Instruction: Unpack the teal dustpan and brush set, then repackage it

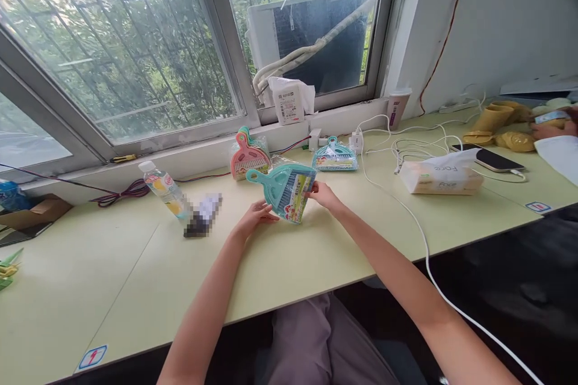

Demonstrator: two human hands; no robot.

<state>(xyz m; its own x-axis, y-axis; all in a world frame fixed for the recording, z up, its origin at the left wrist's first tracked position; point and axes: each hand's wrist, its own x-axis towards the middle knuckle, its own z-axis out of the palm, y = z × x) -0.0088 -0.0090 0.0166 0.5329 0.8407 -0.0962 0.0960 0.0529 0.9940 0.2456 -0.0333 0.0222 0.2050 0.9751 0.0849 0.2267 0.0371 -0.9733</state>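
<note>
A pale yellow-green, smooth surface (pixel 180 289) runs beneath barred sliding windows (pixel 167 42) framed in grey metal. Above it, the right hand (pixel 323 195) grips the edge of a turquoise plastic dustpan-and-brush set (pixel 282 191) in glossy clear wrap, its fingers closed on the bristled side. The left hand (pixel 259 216) is at the set's lower left, fingers partly curled; whether they grip it cannot be told. Behind stand rounded pink packaged dustpans (pixel 248 159); a soft-wrapped white-and-tan tissue pack (pixel 440 177) lies at right.
</note>
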